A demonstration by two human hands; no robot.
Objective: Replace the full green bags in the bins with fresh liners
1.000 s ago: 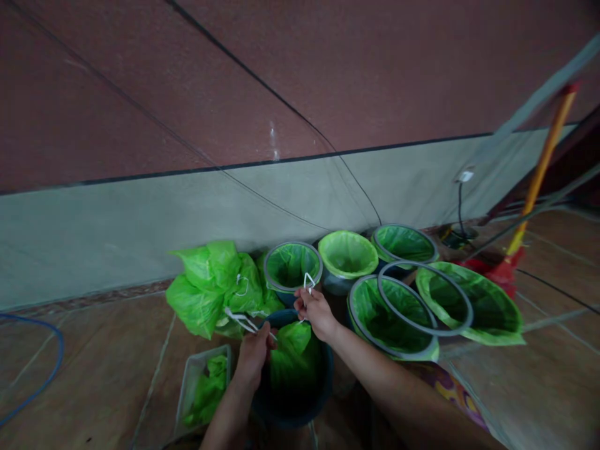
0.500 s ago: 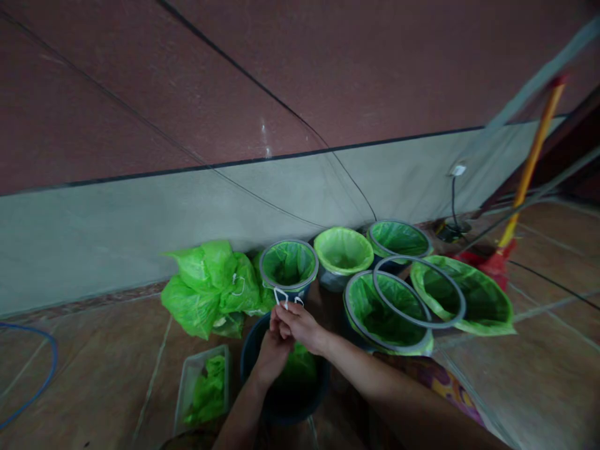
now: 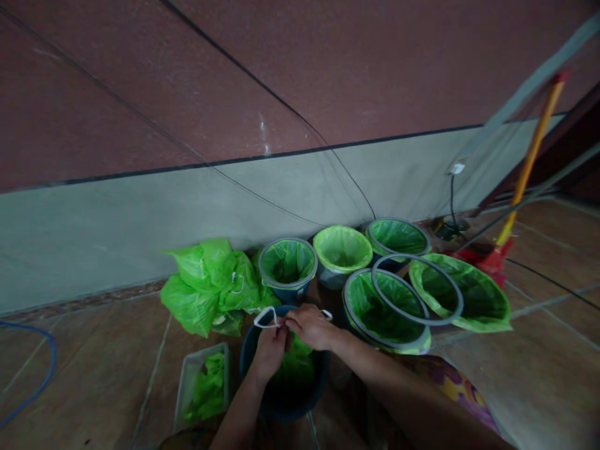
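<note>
Over a dark blue bin, my left hand and my right hand meet with fingers pinched together. Between them is a white drawstring. One loop of it sticks out above my left hand, and a short end shows beyond my right hand. Below the hands, a green plastic bag lies inside the bin. The exact grip of the fingertips is partly hidden by the hands.
Filled green bags lean by the wall. Behind and right stand several bins with green liners, such as a bin. A loose grey ring lies across two bins. A clear tub holds green plastic at left; a red broom stands right.
My hands have spread slightly apart and changed their hold. The drawstring loop now stretches left, and its other end shows to the right of my right hand.
</note>
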